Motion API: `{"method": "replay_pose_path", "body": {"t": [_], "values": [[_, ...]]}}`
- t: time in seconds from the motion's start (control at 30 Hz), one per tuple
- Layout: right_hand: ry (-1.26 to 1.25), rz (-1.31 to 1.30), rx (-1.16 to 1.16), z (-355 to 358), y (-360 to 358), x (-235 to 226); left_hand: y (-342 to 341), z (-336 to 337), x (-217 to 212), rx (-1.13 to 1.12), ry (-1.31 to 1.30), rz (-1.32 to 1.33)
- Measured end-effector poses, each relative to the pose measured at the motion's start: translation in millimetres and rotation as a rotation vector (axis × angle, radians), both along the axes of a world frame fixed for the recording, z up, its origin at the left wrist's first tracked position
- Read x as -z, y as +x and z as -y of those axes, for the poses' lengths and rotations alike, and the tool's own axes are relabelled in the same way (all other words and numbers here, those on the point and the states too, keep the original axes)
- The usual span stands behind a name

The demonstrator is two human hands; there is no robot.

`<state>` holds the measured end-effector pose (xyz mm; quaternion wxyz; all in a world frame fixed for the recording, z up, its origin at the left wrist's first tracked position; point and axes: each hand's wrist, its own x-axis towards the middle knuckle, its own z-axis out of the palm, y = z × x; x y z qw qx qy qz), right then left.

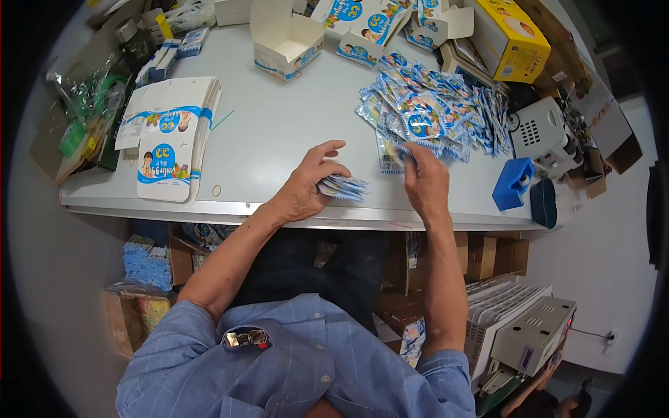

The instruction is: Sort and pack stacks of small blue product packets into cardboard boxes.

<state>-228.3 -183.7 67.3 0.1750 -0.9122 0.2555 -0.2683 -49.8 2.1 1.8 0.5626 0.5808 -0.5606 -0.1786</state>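
My left hand (304, 187) is closed on a small stack of blue-and-white sachets (344, 189), held just above the table's front edge with the ends sticking out to the right. To its right, at the near side of a big heap of loose sachets (421, 115), my right hand (426, 184) pinches a sachet (401, 153) between thumb and fingers. That sachet is slightly blurred and partly covered by the fingers. More sachets of the same kind lie flat right beside it.
Flattened printed cartons (166, 167) are stacked at left, near a rubber band (216, 190). An open carton (287, 52) stands at the back. A yellow box (512, 42), a grey device (547, 136) and a blue holder (512, 184) line the right. A machine (529, 334) stands below right, near another person (543, 397).
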Motion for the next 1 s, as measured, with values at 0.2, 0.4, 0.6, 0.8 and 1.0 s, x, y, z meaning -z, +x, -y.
{"method": "replay_pose_path", "body": {"t": [0.2, 0.4, 0.6, 0.8, 1.0], "values": [[-0.158, -0.089, 0.264, 2, 3, 24, -1, 2, 2, 0.055, 0.127, -0.135], [-0.175, -0.310, 0.365, 5, 9, 50, -1, -1, 0, -0.009, 0.068, -0.123], [0.737, 0.182, 0.132, 10, -21, 42, 11, -4, -5, 0.202, 0.224, -0.586], [1.294, 0.628, -0.209, -50, 31, 61, -2, -1, -18, 0.206, 0.194, -0.917], [0.654, 0.199, -0.098, -41, 32, 51, 22, -2, -6, 0.041, 0.025, -0.669]]}}
